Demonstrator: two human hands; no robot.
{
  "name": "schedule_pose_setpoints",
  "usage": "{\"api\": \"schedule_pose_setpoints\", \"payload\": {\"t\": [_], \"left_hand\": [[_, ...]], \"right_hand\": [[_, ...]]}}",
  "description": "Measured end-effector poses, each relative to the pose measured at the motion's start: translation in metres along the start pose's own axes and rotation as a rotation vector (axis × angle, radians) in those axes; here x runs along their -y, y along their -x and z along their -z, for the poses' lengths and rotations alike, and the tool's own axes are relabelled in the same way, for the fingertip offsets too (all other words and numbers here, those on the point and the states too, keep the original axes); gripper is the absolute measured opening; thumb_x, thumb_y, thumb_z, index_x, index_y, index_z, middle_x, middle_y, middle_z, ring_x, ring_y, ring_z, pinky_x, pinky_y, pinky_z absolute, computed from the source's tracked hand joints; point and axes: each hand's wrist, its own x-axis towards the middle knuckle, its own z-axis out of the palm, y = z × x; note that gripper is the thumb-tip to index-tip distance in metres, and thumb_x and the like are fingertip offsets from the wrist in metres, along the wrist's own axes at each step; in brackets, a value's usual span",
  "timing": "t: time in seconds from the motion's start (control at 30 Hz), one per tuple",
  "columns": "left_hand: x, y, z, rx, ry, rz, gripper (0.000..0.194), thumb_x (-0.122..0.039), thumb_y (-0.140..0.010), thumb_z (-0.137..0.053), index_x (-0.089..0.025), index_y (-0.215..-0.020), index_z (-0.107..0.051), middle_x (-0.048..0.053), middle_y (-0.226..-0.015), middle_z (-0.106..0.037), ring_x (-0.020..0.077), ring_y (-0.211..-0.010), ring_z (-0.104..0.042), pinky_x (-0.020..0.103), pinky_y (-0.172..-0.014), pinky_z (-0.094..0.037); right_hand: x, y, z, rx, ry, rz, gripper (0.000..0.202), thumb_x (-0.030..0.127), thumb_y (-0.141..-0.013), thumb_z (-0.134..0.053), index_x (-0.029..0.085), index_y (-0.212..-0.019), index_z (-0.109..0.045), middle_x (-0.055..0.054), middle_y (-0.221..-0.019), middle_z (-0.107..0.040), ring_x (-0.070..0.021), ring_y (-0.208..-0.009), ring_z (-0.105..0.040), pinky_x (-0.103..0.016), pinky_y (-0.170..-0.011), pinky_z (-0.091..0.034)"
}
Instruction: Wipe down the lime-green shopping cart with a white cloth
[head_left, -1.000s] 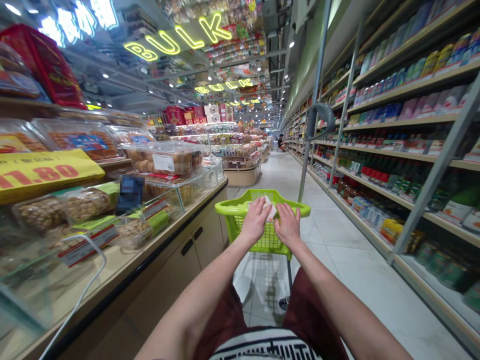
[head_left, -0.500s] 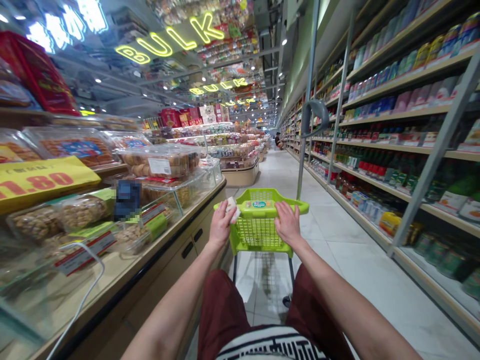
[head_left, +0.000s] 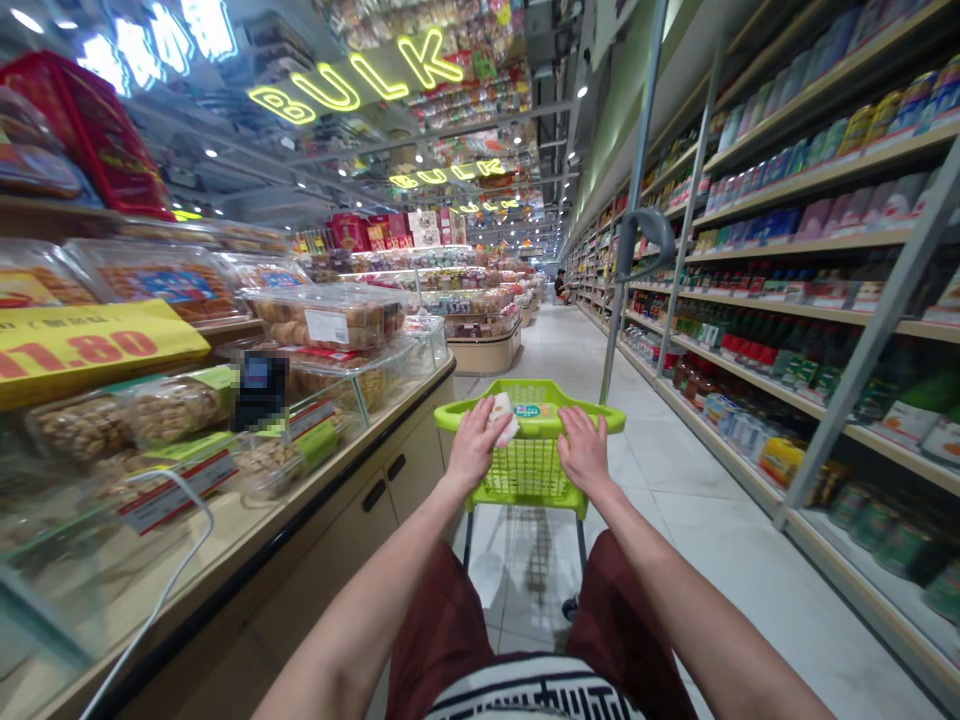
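In the head view, a bright green shopping cart [head_left: 525,468] stands in front of my knees. My left hand [head_left: 474,445] presses a white cloth [head_left: 504,418] with reddish marks against the left part of the cart's handle. Its fingers are closed over the cloth; I cannot tell whether it is cloth or paper. On the right part of the handle, my right hand [head_left: 583,450] has its fingers bent over the bar. Between the hands, a small colourful label [head_left: 532,410] shows on the handle.
To the left runs a display counter [head_left: 420,430] with clear food boxes [head_left: 330,315], a yellow price sign [head_left: 97,350] and a white cable [head_left: 184,560]. Tall shelves [head_left: 795,250] of cans and bottles line the right. A grey pole [head_left: 622,330] rises beyond the cart. Far ahead a person [head_left: 561,288] crouches.
My left hand has slid rightward along the handle with the white cloth, closer to the label. My right hand stays on the handle. The view has shifted slightly.
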Motion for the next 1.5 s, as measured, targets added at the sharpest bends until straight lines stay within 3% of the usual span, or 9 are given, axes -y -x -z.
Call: {"api": "schedule_pose_setpoints", "payload": {"t": [0.1, 0.27, 0.43, 0.6, 0.87, 1.0, 1.13, 1.23, 1.5], "left_hand": [[0.003, -0.006, 0.003, -0.032, 0.053, 0.096, 0.037, -0.015, -0.083, -0.041, -0.023, -0.117, -0.053, 0.009, -0.138, -0.037, 0.0236, -0.126, -0.034, 0.043, -0.100, -0.034], [-0.021, -0.012, -0.004, -0.029, 0.286, -0.060, 0.045, -0.016, -0.084, -0.035, -0.012, -0.128, -0.039, 0.014, -0.131, -0.044, 0.0182, -0.122, -0.039, 0.036, -0.100, -0.037], [-0.029, -0.020, -0.004, -0.077, 0.333, 0.117, 0.062, -0.014, -0.075, -0.044, -0.014, -0.134, -0.025, 0.013, -0.131, -0.044, 0.0191, -0.118, -0.044, 0.036, -0.098, -0.039], [-0.019, -0.023, 0.007, 0.062, 0.109, 0.187, 0.067, -0.019, -0.069, -0.057, -0.014, -0.130, -0.031, 0.017, -0.139, -0.031, 0.0285, -0.127, -0.031, 0.048, -0.101, -0.030], [-0.005, -0.010, 0.011, 0.319, -0.187, 0.246, 0.061, -0.022, -0.069, -0.056, -0.017, -0.127, -0.038, 0.013, -0.135, -0.040, 0.0283, -0.128, -0.028, 0.050, -0.104, -0.020], [0.002, -0.009, 0.012, 0.353, -0.199, 0.232, 0.061, -0.020, -0.070, -0.053, -0.020, -0.129, -0.036, 0.010, -0.137, -0.037, 0.0266, -0.129, -0.027, 0.050, -0.104, -0.020], [0.005, -0.005, 0.010, 0.324, -0.219, 0.241, 0.062, -0.018, -0.070, -0.050, -0.017, -0.131, -0.035, 0.010, -0.139, -0.034, 0.0264, -0.131, -0.022, 0.051, -0.105, -0.018], [0.003, -0.005, 0.007, 0.328, -0.218, 0.277, 0.062, -0.020, -0.070, -0.050, -0.017, -0.131, -0.035, 0.010, -0.140, -0.033, 0.0272, -0.131, -0.021, 0.052, -0.105, -0.017], [-0.002, -0.010, 0.010, 0.370, -0.202, 0.276, 0.062, -0.021, -0.071, -0.051, -0.018, -0.131, -0.035, 0.011, -0.140, -0.032, 0.0286, -0.131, -0.022, 0.053, -0.104, -0.019]], "right_hand": [[0.018, -0.006, 0.008, -0.036, -0.058, -0.020, 0.042, 0.020, -0.080, -0.040, 0.015, -0.121, -0.048, -0.011, -0.125, -0.050, -0.0255, -0.120, -0.038, -0.053, -0.102, -0.016], [0.062, -0.022, 0.015, 0.041, -0.364, 0.170, 0.047, 0.024, -0.081, -0.040, 0.015, -0.127, -0.042, -0.010, -0.129, -0.046, -0.0196, -0.121, -0.039, -0.039, -0.101, -0.030], [0.072, -0.020, 0.010, 0.016, -0.516, 0.095, 0.041, 0.022, -0.079, -0.045, 0.017, -0.120, -0.050, -0.009, -0.122, -0.053, -0.0181, -0.115, -0.046, -0.035, -0.099, -0.037], [0.055, -0.007, 0.013, -0.134, -0.344, 0.060, 0.033, 0.015, -0.081, -0.040, 0.019, -0.107, -0.060, -0.009, -0.124, -0.049, -0.0196, -0.118, -0.042, -0.039, -0.100, -0.035], [0.050, -0.010, -0.002, 0.059, -0.003, 0.142, 0.044, 0.010, -0.074, -0.050, 0.026, -0.115, -0.055, -0.006, -0.138, -0.033, -0.0273, -0.130, -0.018, -0.051, -0.101, -0.023], [0.015, -0.001, -0.004, 0.000, -0.001, 0.180, 0.041, 0.007, -0.077, -0.043, 0.024, -0.111, -0.058, -0.005, -0.134, -0.039, -0.0225, -0.129, -0.024, -0.045, -0.102, -0.027], [-0.047, 0.009, 0.011, -0.134, 0.014, 0.016, 0.042, 0.005, -0.074, -0.039, 0.021, -0.107, -0.060, -0.006, -0.134, -0.039, -0.0220, -0.125, -0.030, -0.046, -0.100, -0.031], [-0.063, 0.011, 0.019, -0.205, -0.004, -0.086, 0.042, 0.006, -0.073, -0.040, 0.020, -0.108, -0.060, -0.008, -0.135, -0.037, -0.0229, -0.124, -0.032, -0.046, -0.099, -0.033], [0.041, 0.009, -0.022, -0.052, -0.107, 0.221, 0.042, 0.006, -0.078, -0.041, 0.023, -0.113, -0.058, -0.005, -0.135, -0.040, -0.0207, -0.131, -0.019, -0.043, -0.103, -0.029]]}}
